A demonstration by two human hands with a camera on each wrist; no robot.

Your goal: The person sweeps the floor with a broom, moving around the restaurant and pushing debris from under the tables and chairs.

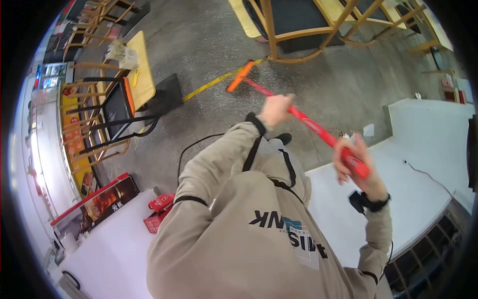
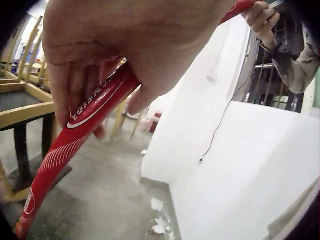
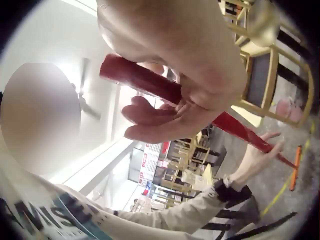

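A long red pole (image 1: 311,124) slants across the head view, an orange crosspiece (image 1: 240,76) at its far end above the floor. Partway down, my left hand (image 1: 277,109) grips the pole; in the left wrist view the thumb and fingers of the left hand (image 2: 125,55) lie on either side of the printed red shaft (image 2: 85,115). Near the thick upper end, my right hand (image 1: 356,162) holds the pole. The right wrist view shows the fingers of the right hand (image 3: 200,100) loosely bent around it, with the red end (image 3: 130,75) sticking out past them.
Wooden chairs and a table (image 1: 142,70) stand at the left, more chairs (image 1: 298,35) at the top. A yellow line (image 1: 206,89) crosses the grey floor. White surfaces flank the body; scraps (image 1: 368,130) lie by the right one. A red box (image 1: 153,222) is at the left.
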